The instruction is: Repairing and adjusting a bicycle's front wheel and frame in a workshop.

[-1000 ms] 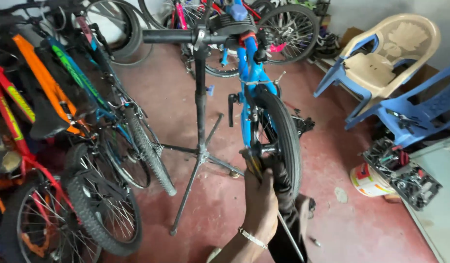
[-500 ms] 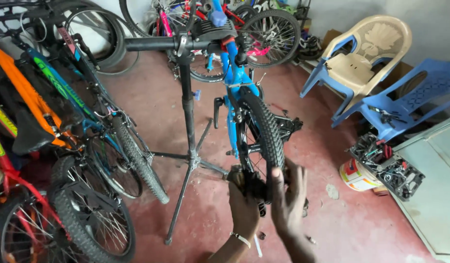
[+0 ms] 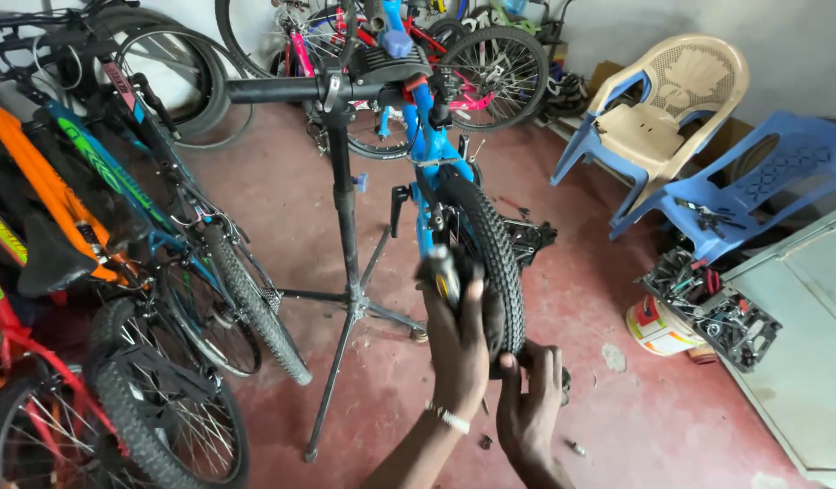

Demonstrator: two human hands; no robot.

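Tyre (image 3: 496,263) held in both hands' grip; repair stand (image 3: 343,217) left, tool tray (image 3: 712,299) right.

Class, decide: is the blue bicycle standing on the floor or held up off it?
Held up: the blue bicycle is clamped in the black repair stand.

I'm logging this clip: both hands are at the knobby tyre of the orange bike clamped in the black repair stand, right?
Not quite: the clamped bike is blue, not orange, as the head view shows. The orange bike leans among others on the left. The rest holds: the left hand and right hand are at its knobby tyre, on the black repair stand.
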